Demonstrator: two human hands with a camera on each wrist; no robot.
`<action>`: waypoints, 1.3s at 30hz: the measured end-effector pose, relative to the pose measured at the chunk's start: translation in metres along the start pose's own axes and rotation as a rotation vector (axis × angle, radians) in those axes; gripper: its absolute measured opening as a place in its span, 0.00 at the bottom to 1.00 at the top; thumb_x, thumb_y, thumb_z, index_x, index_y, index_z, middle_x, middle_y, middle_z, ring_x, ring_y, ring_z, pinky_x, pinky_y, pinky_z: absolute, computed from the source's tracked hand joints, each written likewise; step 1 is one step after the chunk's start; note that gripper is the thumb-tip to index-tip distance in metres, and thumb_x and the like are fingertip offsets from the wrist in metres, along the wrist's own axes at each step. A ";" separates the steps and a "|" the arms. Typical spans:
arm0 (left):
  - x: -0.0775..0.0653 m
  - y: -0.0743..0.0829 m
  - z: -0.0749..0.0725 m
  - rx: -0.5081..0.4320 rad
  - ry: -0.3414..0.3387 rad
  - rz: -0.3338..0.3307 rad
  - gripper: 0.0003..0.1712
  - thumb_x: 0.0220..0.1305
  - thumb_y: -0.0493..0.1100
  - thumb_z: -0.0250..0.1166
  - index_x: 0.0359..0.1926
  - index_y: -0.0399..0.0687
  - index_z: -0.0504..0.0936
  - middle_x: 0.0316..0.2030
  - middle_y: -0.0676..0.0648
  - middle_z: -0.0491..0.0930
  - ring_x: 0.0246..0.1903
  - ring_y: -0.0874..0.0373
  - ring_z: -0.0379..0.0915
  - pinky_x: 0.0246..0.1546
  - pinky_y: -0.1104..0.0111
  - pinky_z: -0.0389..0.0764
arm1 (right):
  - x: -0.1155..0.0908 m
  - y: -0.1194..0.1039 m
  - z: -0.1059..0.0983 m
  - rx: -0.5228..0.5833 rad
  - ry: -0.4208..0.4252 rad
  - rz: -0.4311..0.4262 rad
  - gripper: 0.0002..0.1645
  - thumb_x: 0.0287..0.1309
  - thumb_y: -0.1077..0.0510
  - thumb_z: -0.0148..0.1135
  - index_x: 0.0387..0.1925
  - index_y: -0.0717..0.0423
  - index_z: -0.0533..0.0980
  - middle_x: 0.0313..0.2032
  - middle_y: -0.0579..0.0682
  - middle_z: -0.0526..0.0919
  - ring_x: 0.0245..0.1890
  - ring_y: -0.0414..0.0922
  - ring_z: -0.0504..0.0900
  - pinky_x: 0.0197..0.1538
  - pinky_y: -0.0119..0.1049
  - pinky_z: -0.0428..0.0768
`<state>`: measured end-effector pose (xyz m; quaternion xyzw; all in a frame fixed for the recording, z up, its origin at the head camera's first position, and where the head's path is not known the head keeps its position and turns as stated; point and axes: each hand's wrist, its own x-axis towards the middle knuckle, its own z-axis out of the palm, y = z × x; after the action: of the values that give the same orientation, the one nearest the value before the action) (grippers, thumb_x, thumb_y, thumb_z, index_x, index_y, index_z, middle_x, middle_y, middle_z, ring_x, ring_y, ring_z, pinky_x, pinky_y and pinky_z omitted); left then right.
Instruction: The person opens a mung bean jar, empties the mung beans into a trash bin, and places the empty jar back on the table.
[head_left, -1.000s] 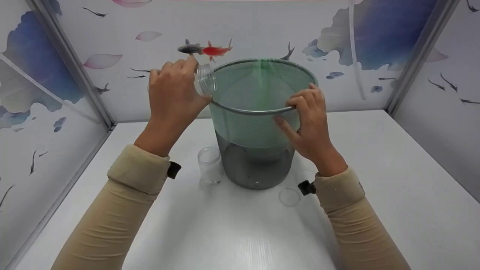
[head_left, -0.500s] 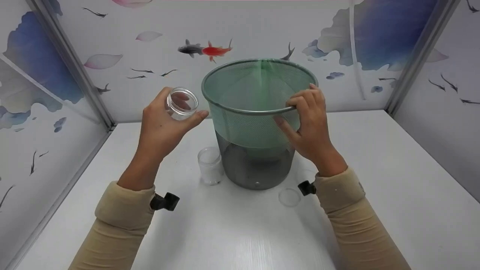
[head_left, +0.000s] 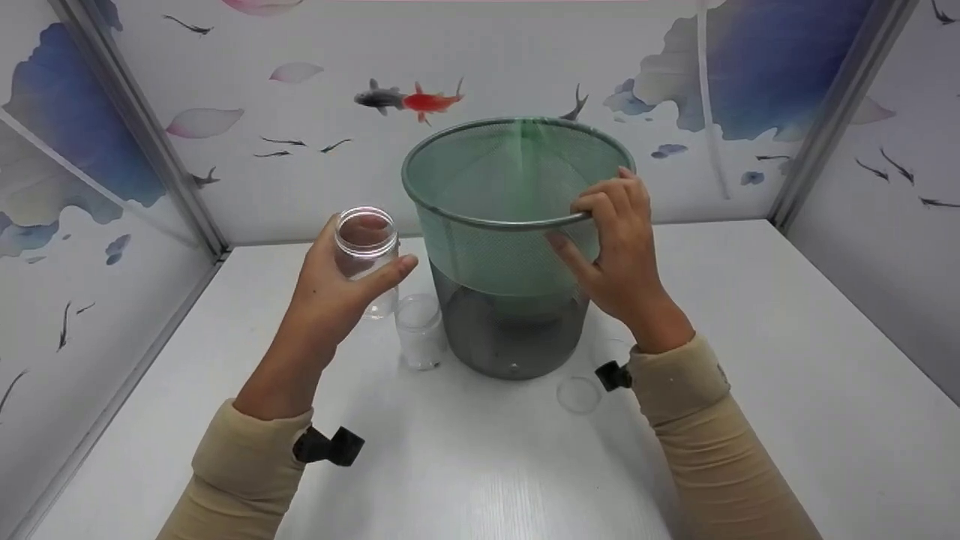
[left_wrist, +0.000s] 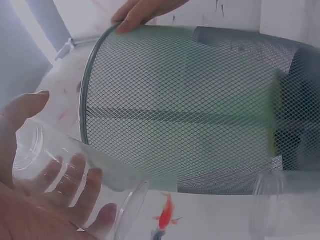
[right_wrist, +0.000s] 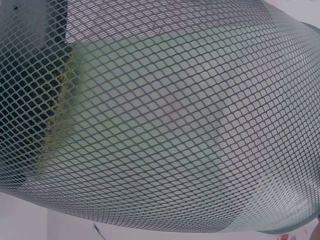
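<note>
My left hand (head_left: 330,292) grips a clear, empty-looking jar (head_left: 367,247) without a lid, its mouth up, to the left of a mesh wastebasket (head_left: 517,337). Through the jar's wall (left_wrist: 112,172) the curled fingers show in the left wrist view, while the thumb sticks out past the glass-clear side. A thin green bag (head_left: 487,176) lines the upper part of the basket and folds over its rim. At the rim's right side my right hand (head_left: 619,240) holds on, fingers over the edge and thumb outside. Close against the basket's left stands a second clear jar (head_left: 420,337).
Two clear round lids lie on the white table (head_left: 480,465), one lid (head_left: 579,395) in front of the basket and a fainter lid (head_left: 611,351) near the right wrist. White panels (head_left: 322,172) printed with fish and petals wall the table in at the back and sides.
My left hand has come away from the basket's rim, leftward and down, turning the jar from sideways to mouth up. The right hand stays on the rim.
</note>
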<state>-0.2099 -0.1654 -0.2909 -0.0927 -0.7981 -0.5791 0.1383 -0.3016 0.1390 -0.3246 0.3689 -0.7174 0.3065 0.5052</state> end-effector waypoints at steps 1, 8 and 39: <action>-0.001 -0.002 0.001 -0.013 -0.015 -0.011 0.39 0.56 0.49 0.74 0.65 0.49 0.66 0.59 0.47 0.69 0.62 0.52 0.66 0.62 0.52 0.69 | 0.000 0.000 0.000 -0.002 -0.001 -0.001 0.24 0.66 0.42 0.59 0.38 0.62 0.72 0.38 0.56 0.74 0.45 0.53 0.69 0.71 0.56 0.51; -0.010 -0.020 0.011 -0.045 -0.089 -0.056 0.32 0.60 0.47 0.71 0.62 0.52 0.70 0.59 0.47 0.71 0.60 0.52 0.70 0.62 0.51 0.69 | 0.000 0.000 0.000 -0.005 -0.002 -0.007 0.23 0.67 0.43 0.59 0.38 0.62 0.71 0.38 0.57 0.73 0.45 0.54 0.69 0.71 0.57 0.52; -0.032 -0.084 0.068 0.181 -0.301 -0.053 0.39 0.42 0.54 0.82 0.57 0.55 0.76 0.50 0.56 0.80 0.53 0.59 0.74 0.57 0.57 0.74 | 0.000 0.001 0.000 -0.003 -0.009 -0.006 0.23 0.66 0.44 0.59 0.38 0.62 0.71 0.38 0.56 0.73 0.45 0.54 0.69 0.71 0.56 0.51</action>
<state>-0.2134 -0.1271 -0.3969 -0.1445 -0.8608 -0.4879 0.0101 -0.3020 0.1393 -0.3246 0.3715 -0.7190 0.3023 0.5036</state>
